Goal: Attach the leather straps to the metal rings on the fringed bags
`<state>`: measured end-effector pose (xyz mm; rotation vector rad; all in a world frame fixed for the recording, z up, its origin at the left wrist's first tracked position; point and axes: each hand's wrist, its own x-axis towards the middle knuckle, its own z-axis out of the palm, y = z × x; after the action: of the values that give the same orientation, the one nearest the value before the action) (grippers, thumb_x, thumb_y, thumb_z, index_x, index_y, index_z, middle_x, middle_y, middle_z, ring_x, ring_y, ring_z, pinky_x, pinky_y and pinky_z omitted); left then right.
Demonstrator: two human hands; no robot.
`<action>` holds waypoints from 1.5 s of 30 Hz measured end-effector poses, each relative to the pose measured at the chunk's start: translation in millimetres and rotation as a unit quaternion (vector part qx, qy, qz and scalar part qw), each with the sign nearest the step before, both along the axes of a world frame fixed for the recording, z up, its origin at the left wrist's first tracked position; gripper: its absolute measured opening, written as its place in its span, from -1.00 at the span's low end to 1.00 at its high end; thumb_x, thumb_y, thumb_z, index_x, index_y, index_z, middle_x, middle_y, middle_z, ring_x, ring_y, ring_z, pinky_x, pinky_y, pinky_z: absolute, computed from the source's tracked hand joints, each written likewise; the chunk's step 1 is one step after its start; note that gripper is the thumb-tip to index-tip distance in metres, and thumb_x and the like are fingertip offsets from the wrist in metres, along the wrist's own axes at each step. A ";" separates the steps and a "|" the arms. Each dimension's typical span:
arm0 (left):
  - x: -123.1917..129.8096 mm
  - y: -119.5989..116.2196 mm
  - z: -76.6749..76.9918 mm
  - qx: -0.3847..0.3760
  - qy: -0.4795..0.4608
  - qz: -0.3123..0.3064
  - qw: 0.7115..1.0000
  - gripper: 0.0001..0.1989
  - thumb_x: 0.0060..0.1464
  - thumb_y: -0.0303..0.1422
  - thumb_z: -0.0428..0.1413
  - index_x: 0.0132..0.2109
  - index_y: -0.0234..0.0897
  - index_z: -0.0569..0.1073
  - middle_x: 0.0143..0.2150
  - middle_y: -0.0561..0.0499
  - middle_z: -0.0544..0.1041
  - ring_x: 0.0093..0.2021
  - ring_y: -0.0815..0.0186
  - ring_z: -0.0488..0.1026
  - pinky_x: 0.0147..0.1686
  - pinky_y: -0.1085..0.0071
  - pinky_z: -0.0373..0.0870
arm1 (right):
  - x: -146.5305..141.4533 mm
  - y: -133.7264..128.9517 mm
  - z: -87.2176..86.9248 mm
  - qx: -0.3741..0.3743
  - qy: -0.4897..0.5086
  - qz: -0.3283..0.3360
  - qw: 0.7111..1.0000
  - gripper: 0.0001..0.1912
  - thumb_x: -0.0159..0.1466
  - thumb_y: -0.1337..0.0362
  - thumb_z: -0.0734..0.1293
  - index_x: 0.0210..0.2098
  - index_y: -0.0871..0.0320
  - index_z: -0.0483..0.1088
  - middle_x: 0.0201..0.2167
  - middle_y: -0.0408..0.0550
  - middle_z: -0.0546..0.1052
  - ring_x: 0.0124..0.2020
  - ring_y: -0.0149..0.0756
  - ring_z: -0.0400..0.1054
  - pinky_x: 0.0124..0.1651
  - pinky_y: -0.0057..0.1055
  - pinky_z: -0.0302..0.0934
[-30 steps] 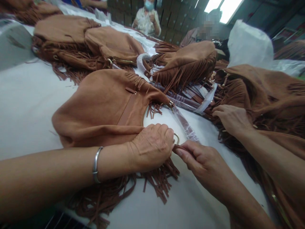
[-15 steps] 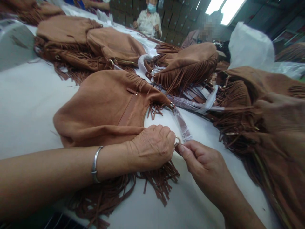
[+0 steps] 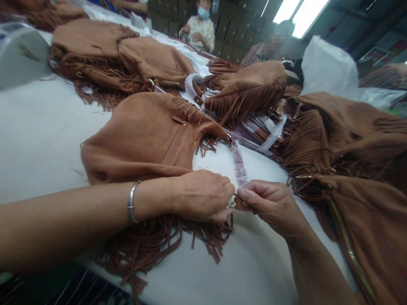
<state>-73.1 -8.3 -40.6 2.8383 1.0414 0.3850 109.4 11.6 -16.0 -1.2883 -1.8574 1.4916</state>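
A brown suede bag (image 3: pixel 143 131) with long fringes lies on the white table (image 3: pixel 41 135). My left hand (image 3: pixel 203 195), below a silver bracelet, is closed at the bag's near corner, with a metal ring (image 3: pixel 232 204) at its fingertips. Just right of it, my right hand (image 3: pixel 267 203) pinches the brown end of the strap (image 3: pixel 241 165), which is wrapped in clear plastic. The strap's far end joins the bag at a metal clasp (image 3: pixel 229 137). What lies inside the left fingers is hidden.
More brown fringed bags lie behind and at the right, one with a gold zipper (image 3: pixel 351 254). White plastic (image 3: pixel 329 67) stands at the back right. A masked person (image 3: pixel 200 31) is across the table, another person farther right. A grey-white object (image 3: pixel 22 55) sits at the left.
The co-worker's hand at the right has left the view. My left hand's fingers have shifted around the ring, and the strap's brown end now shows in my right hand. The strap hangs straighter.
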 end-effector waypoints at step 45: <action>1.8 -38.6 42.8 -0.044 0.057 -0.041 0.997 -0.78 0.00 -0.30 0.16 -0.25 -0.34 0.35 -0.24 -0.04 0.43 -0.27 0.25 0.36 -0.26 0.37 0.31 | 1.1 4.2 -13.0 0.481 -0.071 -0.061 0.872 -0.74 0.18 0.16 0.29 -0.21 0.20 0.40 -0.40 -0.02 0.47 -0.26 -0.19 0.35 -0.07 -0.20 0.20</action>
<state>-71.3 -46.9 2.2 2.8398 0.9328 0.1682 110.6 15.8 -29.0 -0.9640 -2.1011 0.2545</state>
